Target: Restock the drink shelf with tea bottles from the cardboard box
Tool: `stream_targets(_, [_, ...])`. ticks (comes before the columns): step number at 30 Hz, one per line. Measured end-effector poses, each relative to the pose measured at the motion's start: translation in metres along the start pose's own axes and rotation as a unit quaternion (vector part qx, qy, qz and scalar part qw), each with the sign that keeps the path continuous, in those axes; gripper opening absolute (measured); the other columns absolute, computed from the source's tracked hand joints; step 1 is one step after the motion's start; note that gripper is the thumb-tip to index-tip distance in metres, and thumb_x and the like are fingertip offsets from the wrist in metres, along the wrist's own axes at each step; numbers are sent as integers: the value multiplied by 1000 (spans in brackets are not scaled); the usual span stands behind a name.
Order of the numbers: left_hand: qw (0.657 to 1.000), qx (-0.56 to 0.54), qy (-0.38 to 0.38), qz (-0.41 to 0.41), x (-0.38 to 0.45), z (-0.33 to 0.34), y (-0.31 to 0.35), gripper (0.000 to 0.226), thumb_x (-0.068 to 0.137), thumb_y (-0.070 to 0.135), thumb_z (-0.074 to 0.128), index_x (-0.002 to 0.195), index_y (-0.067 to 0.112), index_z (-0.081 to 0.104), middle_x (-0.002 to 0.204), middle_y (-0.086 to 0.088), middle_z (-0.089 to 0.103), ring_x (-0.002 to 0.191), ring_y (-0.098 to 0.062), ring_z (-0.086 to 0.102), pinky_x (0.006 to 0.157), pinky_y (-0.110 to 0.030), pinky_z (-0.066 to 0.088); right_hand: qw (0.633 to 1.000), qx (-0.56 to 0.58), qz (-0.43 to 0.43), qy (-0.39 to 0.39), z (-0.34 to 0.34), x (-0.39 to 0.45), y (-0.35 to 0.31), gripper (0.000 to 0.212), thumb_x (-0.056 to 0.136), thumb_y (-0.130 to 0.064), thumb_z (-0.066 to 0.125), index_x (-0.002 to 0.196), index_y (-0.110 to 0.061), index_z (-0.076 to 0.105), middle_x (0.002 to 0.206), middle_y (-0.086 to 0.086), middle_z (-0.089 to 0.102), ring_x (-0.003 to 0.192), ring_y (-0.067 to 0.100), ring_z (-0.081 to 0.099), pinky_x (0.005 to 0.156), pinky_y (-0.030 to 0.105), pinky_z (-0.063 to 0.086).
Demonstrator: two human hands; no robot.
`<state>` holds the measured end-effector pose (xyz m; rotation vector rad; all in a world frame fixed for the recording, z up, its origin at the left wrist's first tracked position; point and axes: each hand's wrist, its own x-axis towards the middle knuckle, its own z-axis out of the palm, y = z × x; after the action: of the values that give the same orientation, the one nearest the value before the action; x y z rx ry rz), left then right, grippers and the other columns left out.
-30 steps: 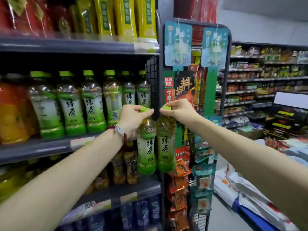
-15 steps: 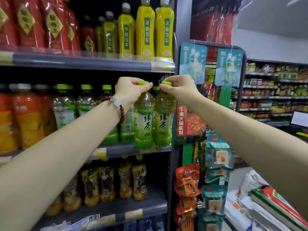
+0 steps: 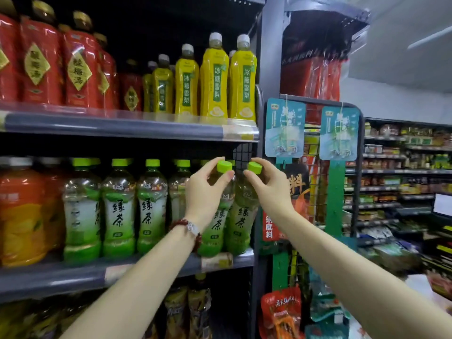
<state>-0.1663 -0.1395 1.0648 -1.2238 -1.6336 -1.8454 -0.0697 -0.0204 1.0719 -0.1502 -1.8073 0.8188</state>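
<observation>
The left hand point(image 3: 205, 189) pinched the green cap of one tea bottle point(image 3: 216, 231). The right hand point(image 3: 269, 187) pinched the cap of another bottle point(image 3: 241, 226) just beside it. Both bottles stood at the right end of the middle shelf point(image 3: 146, 267), next to more green tea point(image 3: 117, 211). Yellow bottles point(image 3: 215, 81) stood on the shelf above.

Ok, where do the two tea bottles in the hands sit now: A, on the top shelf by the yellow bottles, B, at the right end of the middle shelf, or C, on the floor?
B: each hand, left and right, pinches a tea bottle's green cap, bottles standing at the middle shelf's right end.
</observation>
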Motion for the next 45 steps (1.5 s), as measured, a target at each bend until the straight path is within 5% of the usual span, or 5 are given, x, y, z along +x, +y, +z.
stream_targets(9, [996,87,-18,-2,-15,-8,-19,81,72,68,46,139,24,37,140,1,47,126,-12,43,103,-32,37,998,-4,-59,14,25,-15,7,26,94,-32,53,117,-42,46,104,-39,49,95,-26,46,78,-8,29])
stream_targets(15, [995,-18,-87,-38,-36,-8,-45,93,75,33,73,136,61,8,148,19,30,132,-5,36,105,-34,33,998,18,-36,-40,21,-29,25,63,87,-37,62,141,-37,30,135,-25,43,125,-9,39,98,4,29])
stream_targets(25, [976,59,-155,-141,-52,-15,-62,68,81,38,66,138,23,31,125,13,49,115,-4,46,96,-24,37,990,44,75,-108,18,-60,55,44,82,-31,71,120,-25,51,107,-21,62,92,-22,54,71,-3,41])
stream_targets(34, [963,126,-171,-168,-37,-26,-46,54,75,21,75,123,18,49,124,-2,61,107,-14,57,89,-27,48,990,-6,78,-115,18,-53,51,58,72,-24,80,121,-20,48,104,-12,60,92,1,58,72,5,40])
stream_targets(45, [973,165,-42,-155,-38,-5,-46,51,72,27,78,116,16,52,117,-3,63,110,-21,58,93,-30,46,998,-16,57,-38,29,-42,46,52,71,-18,81,104,-11,42,94,-4,60,81,6,58,60,6,42])
